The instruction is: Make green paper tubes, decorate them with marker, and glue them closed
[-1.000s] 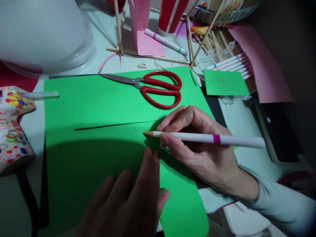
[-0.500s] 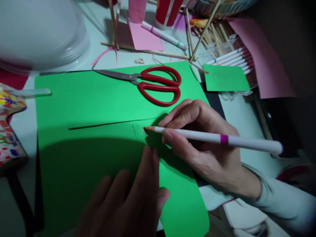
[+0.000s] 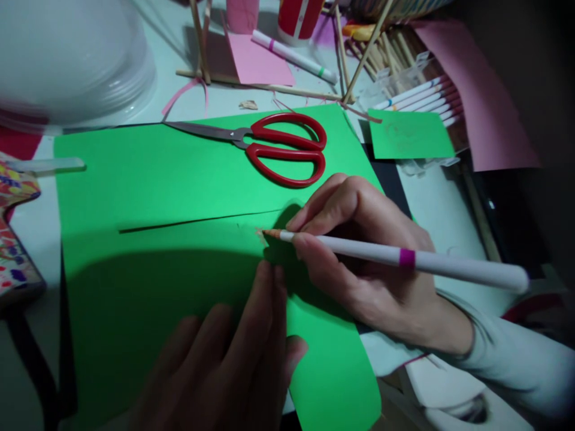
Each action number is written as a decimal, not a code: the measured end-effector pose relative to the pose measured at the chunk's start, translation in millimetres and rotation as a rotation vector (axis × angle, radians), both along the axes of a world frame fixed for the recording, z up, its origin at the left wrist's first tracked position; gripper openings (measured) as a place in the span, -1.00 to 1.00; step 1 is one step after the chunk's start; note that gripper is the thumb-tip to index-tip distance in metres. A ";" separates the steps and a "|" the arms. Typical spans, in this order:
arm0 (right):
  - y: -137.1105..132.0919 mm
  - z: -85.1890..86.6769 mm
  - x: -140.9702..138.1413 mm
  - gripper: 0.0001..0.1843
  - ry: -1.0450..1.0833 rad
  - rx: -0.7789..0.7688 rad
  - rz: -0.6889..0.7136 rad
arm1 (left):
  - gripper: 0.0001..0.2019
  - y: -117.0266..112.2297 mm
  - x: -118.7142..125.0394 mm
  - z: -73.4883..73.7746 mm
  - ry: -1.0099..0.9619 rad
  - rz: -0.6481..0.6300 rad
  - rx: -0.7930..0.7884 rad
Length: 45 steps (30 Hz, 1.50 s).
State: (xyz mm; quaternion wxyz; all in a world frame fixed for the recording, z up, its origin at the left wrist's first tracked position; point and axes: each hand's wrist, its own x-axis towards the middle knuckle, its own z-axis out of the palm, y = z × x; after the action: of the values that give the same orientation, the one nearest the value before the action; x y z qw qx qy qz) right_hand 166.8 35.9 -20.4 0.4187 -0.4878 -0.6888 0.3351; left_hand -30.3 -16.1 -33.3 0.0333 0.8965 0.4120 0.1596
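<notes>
My right hand [image 3: 363, 263] grips a white marker [image 3: 404, 258] with a pink band, its orange tip touching the lower green paper sheet [image 3: 157, 311] near the sheet's top edge. My left hand [image 3: 224, 365] lies flat on that sheet with fingers stretched out, fingertips just below the marker tip. A second green sheet [image 3: 148, 173] lies behind, with red-handled scissors [image 3: 278, 149] resting shut on it.
A small green card [image 3: 408, 134] and a row of markers [image 3: 422, 99] lie at the right. Pink paper [image 3: 258, 63], wooden sticks [image 3: 269, 88], a loose marker [image 3: 294, 57] and a red cup [image 3: 299, 21] stand at the back. A clear dome [image 3: 72, 60] sits back left, patterned paper [image 3: 13, 239] at left.
The marker tip has stayed at the sheet's edge with small strokes. The view has drifted, so the table's things sit slightly higher and further left.
</notes>
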 end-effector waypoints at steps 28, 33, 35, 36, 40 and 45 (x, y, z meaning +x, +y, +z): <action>1.7 -1.0 0.4 -0.75 0.041 0.048 0.036 | -0.46 6.8 -10.6 -9.3 -0.032 -0.105 0.107; 3.3 1.2 0.6 -0.73 0.163 -0.085 0.021 | -0.40 7.3 -11.9 -10.4 -0.031 -0.130 0.135; 3.2 1.6 0.8 -0.70 0.214 -0.076 -0.048 | -0.41 8.0 -12.3 -10.2 -0.031 -0.139 0.145; 2.5 1.7 1.2 -0.70 0.209 -0.058 -0.079 | -0.42 8.3 -12.3 -10.0 -0.029 -0.139 0.149; -5.1 1.2 3.9 -0.74 0.134 -0.006 -0.109 | -0.46 10.1 -11.9 -11.4 -0.033 -0.142 0.157; -11.5 -1.5 4.5 -0.86 0.131 -0.006 -0.116 | -0.45 12.6 -11.1 -14.4 -0.045 -0.153 0.189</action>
State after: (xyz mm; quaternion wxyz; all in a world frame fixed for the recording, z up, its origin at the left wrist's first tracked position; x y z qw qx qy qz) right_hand 171.4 24.4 -21.8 0.4801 -0.5050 -0.6296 0.3437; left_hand -41.3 -3.5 -47.7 -0.0299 0.9206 0.3249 0.2147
